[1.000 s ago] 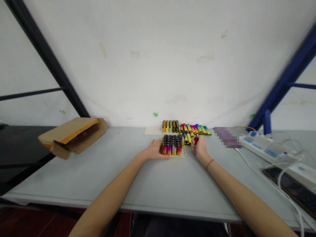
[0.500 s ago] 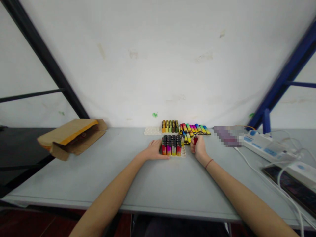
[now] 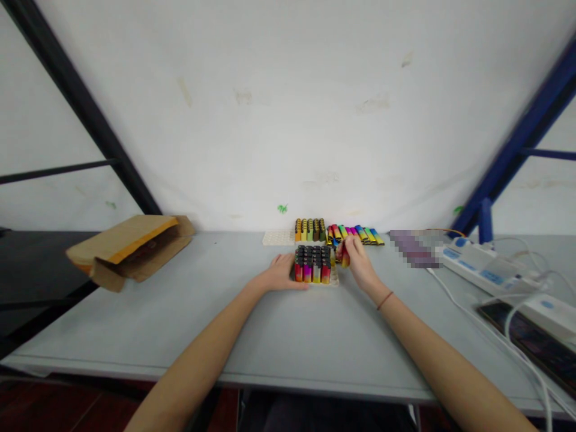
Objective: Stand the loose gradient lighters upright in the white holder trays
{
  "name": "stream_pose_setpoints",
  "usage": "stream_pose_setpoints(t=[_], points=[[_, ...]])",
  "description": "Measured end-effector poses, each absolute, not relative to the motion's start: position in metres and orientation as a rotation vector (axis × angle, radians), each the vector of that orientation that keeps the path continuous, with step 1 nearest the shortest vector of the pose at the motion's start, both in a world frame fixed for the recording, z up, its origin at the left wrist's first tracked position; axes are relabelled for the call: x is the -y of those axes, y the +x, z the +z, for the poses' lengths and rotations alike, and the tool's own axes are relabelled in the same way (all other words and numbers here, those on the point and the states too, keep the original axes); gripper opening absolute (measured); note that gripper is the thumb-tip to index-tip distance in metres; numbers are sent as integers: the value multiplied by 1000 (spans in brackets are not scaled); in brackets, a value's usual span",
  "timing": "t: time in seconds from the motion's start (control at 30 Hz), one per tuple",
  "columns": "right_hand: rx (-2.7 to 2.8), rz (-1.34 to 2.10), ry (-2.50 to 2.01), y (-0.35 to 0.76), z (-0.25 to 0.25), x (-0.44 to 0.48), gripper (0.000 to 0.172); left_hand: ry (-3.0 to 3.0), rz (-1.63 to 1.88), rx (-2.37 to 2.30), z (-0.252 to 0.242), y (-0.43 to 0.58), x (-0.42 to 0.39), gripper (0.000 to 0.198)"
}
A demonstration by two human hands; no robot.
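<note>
A white tray (image 3: 335, 279) holds several upright lighters (image 3: 314, 264) with black tops and coloured bodies. My left hand (image 3: 281, 273) rests flat on the table against the tray's left side, fingers open. My right hand (image 3: 359, 260) is closed on a red lighter (image 3: 344, 257), held upright just right of the tray. Behind it lies a loose row of colourful lighters (image 3: 357, 234) on the grey table (image 3: 279, 330).
A second tray with several lighters (image 3: 310, 230) stands at the back by the wall, an empty white tray (image 3: 278, 238) to its left. An open cardboard box (image 3: 128, 247) lies at the left. Power strips (image 3: 477, 264) and white cables (image 3: 522, 336) crowd the right side.
My right hand has moved left and a little farther away, bringing the red lighter close to the tray's right edge. My left hand has stayed put.
</note>
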State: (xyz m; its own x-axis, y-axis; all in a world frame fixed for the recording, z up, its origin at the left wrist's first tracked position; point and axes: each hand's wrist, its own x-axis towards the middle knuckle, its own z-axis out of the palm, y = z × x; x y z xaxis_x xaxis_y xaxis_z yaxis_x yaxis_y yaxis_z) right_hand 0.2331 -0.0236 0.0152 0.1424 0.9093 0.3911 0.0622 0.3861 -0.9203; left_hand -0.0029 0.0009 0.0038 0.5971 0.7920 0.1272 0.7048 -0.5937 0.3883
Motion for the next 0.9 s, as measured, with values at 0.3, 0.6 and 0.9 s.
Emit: stream_pose_setpoints(t=[0.3,0.6,0.9], points=[[1500,678,-1093,242,14,23,41,2533,423,-1211,4,-3,-1,84],[1741,479,-1131,243,17,28,26,2535,414,-1237,3,-2,-1,84],[1734,-93,-1779,294,1,7,30,2539,391,-1224,4,-4,-2,87]])
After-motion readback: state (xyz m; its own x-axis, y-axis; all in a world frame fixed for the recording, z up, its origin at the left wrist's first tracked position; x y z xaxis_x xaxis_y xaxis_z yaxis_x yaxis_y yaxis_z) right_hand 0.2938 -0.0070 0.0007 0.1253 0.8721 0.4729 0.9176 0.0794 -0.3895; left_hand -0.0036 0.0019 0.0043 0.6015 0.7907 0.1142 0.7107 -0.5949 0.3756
